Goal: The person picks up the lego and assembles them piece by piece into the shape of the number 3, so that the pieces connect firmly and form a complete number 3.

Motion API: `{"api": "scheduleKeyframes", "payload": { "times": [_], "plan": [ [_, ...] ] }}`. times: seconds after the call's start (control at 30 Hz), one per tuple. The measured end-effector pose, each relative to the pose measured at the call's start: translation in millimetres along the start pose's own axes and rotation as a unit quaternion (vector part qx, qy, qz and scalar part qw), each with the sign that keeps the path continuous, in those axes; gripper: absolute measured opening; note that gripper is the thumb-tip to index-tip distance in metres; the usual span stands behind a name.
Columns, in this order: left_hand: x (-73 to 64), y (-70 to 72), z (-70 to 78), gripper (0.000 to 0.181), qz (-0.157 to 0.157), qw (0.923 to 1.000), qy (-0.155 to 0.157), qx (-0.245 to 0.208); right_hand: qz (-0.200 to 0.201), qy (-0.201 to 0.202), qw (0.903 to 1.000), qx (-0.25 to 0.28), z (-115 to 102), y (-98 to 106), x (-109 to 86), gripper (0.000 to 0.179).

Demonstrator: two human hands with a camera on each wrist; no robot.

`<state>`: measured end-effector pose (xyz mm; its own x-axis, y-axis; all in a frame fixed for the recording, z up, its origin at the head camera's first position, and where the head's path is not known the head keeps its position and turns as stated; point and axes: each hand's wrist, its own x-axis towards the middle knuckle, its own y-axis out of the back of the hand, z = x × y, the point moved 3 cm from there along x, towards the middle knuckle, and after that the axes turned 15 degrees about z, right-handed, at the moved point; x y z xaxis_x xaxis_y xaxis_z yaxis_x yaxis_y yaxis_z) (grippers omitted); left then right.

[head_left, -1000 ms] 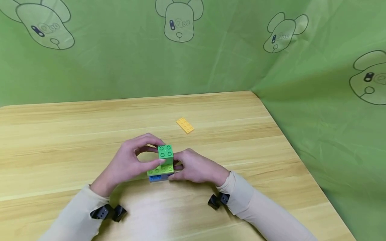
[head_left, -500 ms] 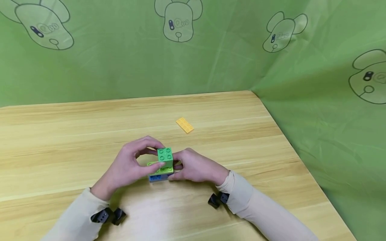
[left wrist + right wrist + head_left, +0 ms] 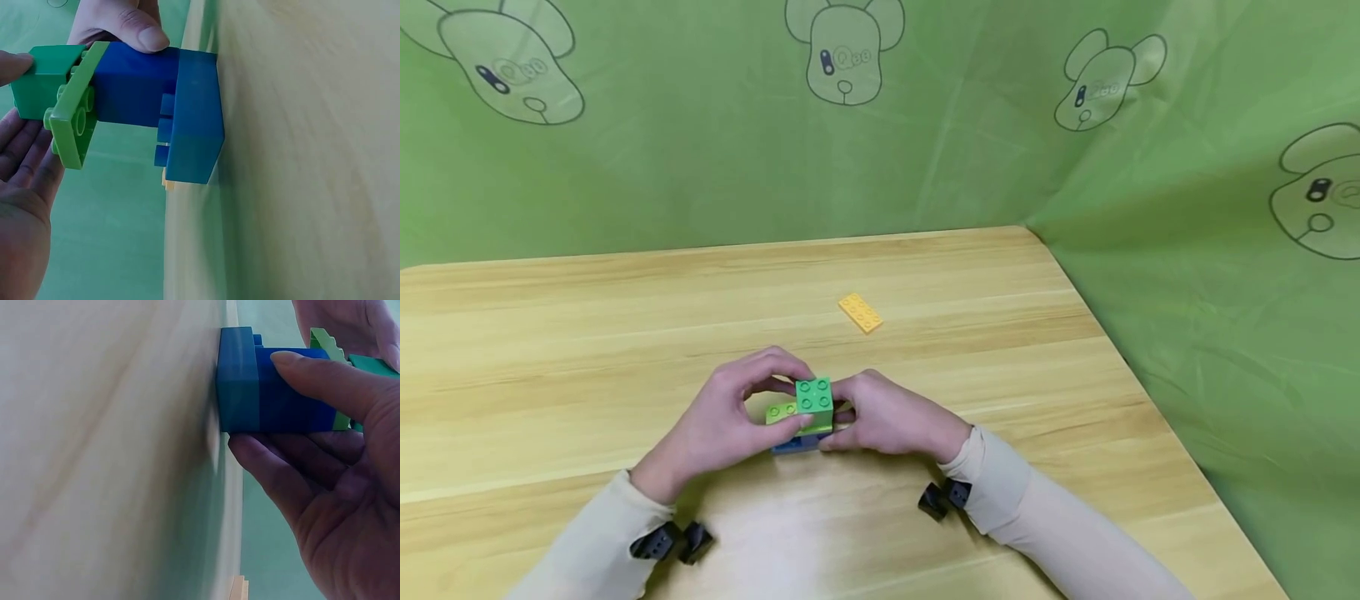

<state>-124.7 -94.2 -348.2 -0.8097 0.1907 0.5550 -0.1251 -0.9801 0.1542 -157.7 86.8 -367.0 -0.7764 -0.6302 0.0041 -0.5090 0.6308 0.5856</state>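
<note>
My left hand [image 3: 722,421] pinches a green brick [image 3: 814,394] between thumb and fingers, right over the studs of a lime-green plate [image 3: 78,112]. That plate tops a stack: beneath it is a dark blue brick [image 3: 134,84], and at the bottom a lighter blue brick [image 3: 199,119] on the table. The plate overhangs the dark blue brick on one side, where studs of the bottom brick show. My right hand [image 3: 891,412] grips the dark blue brick from the right, thumb [image 3: 306,372] on the near face and fingers on the far one.
A yellow-orange plate [image 3: 861,313] with studs lies flat on the wooden table [image 3: 587,333], beyond the stack. Green curtain [image 3: 700,167] with printed cartoon heads hangs behind the table and along its right side.
My left hand has lowered the green brick towards the lime plate, coming slightly nearer and, at the end, a little right. The right hand keeps its grip on the stack.
</note>
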Motion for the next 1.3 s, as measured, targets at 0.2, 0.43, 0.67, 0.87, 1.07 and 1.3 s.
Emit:
{"api": "scheduleKeyframes", "payload": {
  "times": [0.2,0.43,0.67,0.87,1.07,1.3],
  "plan": [
    [-1.5,0.1,0.2,0.035,-0.004,1.0,0.006,-0.003,0.001,0.009,0.9999,-0.009,-0.8,0.7,-0.3,0.028],
    [-4.5,1.9,-0.2,0.034,0.012,0.9994,0.02,0.024,0.001,0.008,0.9998,-0.02,-1.2,0.8,-0.8,0.031],
    [-6.0,3.1,1.4,0.032,0.015,0.9989,0.027,0.036,0.0,0.012,0.9998,-0.015,-1.1,-0.5,1.1,0.032],
    [-5.7,2.9,-0.6,0.033,0.013,0.9991,0.022,0.033,0.0,0.007,0.9999,-0.014,-1.5,-0.5,0.8,0.032],
    [-5.6,1.1,-0.9,0.036,0.011,0.9979,-0.019,0.061,0.001,-0.003,1.0,-0.001,-2.0,0.1,-0.5,0.031],
    [-7.3,0.7,-2.5,0.038,0.014,0.9955,-0.045,0.082,0.003,0.001,1.0,-0.008,-2.4,0.1,-0.3,0.031]
  ]
}}
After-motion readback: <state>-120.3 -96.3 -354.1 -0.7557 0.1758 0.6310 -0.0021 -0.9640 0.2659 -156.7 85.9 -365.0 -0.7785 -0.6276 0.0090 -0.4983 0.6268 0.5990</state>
